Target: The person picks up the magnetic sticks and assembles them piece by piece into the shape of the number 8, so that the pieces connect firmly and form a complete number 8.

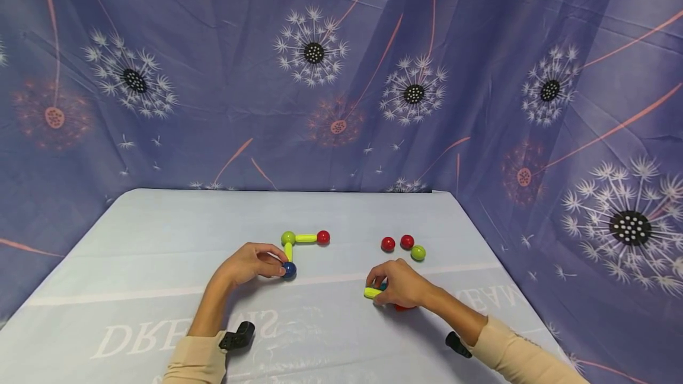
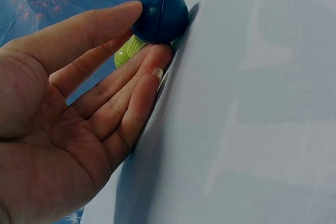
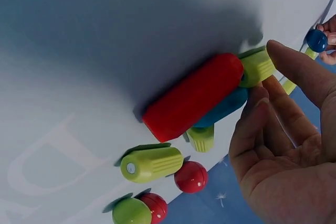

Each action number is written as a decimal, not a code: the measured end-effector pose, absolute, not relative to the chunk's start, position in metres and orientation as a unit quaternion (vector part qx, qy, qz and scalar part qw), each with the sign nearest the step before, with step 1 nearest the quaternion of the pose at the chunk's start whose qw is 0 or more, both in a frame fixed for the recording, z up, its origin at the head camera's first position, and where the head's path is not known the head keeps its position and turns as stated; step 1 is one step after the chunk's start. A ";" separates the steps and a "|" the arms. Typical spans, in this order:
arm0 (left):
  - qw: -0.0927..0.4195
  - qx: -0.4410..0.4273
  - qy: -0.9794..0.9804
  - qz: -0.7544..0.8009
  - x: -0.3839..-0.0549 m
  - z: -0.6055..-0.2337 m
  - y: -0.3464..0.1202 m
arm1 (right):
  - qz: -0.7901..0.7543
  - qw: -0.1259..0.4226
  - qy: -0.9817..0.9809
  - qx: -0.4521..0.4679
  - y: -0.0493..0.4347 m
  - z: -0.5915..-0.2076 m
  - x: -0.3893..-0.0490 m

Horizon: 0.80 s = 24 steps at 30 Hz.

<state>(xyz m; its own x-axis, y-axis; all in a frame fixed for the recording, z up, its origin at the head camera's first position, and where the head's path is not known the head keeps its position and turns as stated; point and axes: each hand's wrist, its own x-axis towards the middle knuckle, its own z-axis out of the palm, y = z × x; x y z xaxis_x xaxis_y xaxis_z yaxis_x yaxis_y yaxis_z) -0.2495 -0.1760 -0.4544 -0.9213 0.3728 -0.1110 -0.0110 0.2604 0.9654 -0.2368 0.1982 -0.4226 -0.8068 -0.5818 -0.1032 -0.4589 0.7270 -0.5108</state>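
Nearest you, at the bottom of the head view, your two cream sleeves point(image 1: 196, 357) come in, each with a black wrist camera point(image 1: 237, 336) beside it. Right of centre, your right hand point(image 1: 400, 284) pinches a ribbed yellow-green rod point(image 1: 372, 293) between thumb and fingers; its free end points left, clear of the fingertips. In the right wrist view, a smooth, thick red rod point(image 3: 194, 98) lies mid-frame, left of your fingers, with a blue-teal rod point(image 3: 224, 107) against it, partly covered.

A little farther, left of centre in the head view, your left hand point(image 1: 251, 264) grasps a glossy dark blue ball point(image 1: 289, 270). In the left wrist view its seam runs down the middle; your thumb presses its left side and a fingertip sits under it.

From that ball a short lime rod point(image 1: 289, 252) runs up to a green corner ball point(image 1: 288, 238), and a crosswise rod point(image 1: 306, 238) continues right to a red end ball point(image 1: 323, 237). Right of these sit two loose red balls point(image 1: 388, 244) and a loose green ball point(image 1: 418, 253). Behind the pale table point(image 1: 331, 212) hangs a purple dandelion curtain point(image 1: 224, 76).
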 end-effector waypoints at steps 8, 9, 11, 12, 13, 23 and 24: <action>0.164 0.118 0.775 0.599 -0.249 -0.455 -0.176 | -0.238 0.125 0.920 -0.284 0.197 -0.426 -0.236; 0.163 0.119 0.775 0.599 -0.249 -0.455 -0.177 | -0.239 0.126 0.920 -0.283 0.197 -0.426 -0.236; 0.163 0.121 0.775 0.598 -0.249 -0.455 -0.177 | -0.241 0.128 0.920 -0.282 0.198 -0.426 -0.236; 0.162 0.121 0.775 0.598 -0.249 -0.456 -0.177 | -0.242 0.128 0.920 -0.282 0.198 -0.426 -0.236; 0.162 0.122 0.775 0.599 -0.249 -0.456 -0.177 | -0.242 0.129 0.920 -0.281 0.198 -0.425 -0.236; 0.162 0.125 0.775 0.597 -0.250 -0.455 -0.177 | -0.238 0.116 0.921 -0.287 0.185 -0.422 -0.243; 0.162 0.125 0.776 0.596 -0.250 -0.455 -0.177 | -0.241 0.112 0.920 -0.288 0.183 -0.421 -0.244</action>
<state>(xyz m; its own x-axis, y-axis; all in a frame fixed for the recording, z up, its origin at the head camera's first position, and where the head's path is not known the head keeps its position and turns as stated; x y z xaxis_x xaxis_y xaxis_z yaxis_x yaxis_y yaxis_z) -0.2499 -0.1769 -0.4550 -0.9165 0.3870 -0.1017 0.0013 0.2572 0.9664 -0.2441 0.1827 -0.4212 -0.8083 -0.5849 -0.0680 -0.4767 0.7178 -0.5074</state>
